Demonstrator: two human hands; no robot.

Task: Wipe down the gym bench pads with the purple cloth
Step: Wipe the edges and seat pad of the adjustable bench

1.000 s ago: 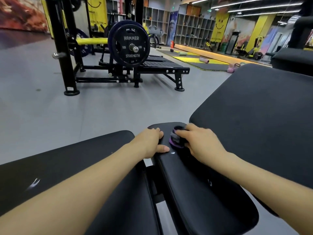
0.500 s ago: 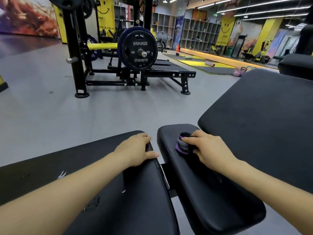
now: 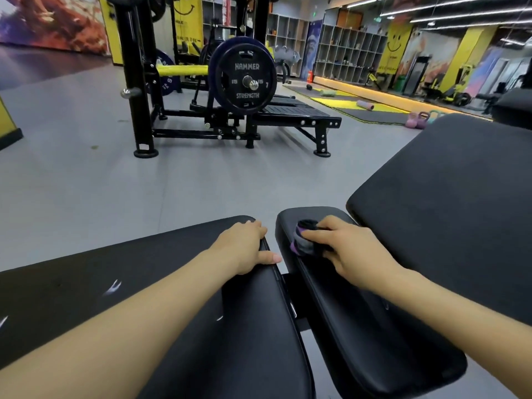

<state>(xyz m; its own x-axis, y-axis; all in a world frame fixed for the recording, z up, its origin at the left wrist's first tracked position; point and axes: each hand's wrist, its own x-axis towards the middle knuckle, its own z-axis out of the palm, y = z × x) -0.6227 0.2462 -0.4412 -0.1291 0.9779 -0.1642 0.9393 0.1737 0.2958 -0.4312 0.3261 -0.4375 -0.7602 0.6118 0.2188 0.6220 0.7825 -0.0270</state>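
My right hand (image 3: 349,249) pinches the bunched purple cloth (image 3: 302,240) at the narrow pad (image 3: 359,326) tip; it may slide off. My left hand (image 3: 247,246) rests spread.

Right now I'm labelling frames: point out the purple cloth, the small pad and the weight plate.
purple cloth (image 3: 300,240), head view, bunched purple edge.
small pad (image 3: 359,326), head view, bare top.
weight plate (image 3: 244,82), head view, lettered face.

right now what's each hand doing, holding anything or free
Left hand: open, holding nothing, resting on the left bench pad.
Right hand: gripping the purple cloth against the narrow middle pad.
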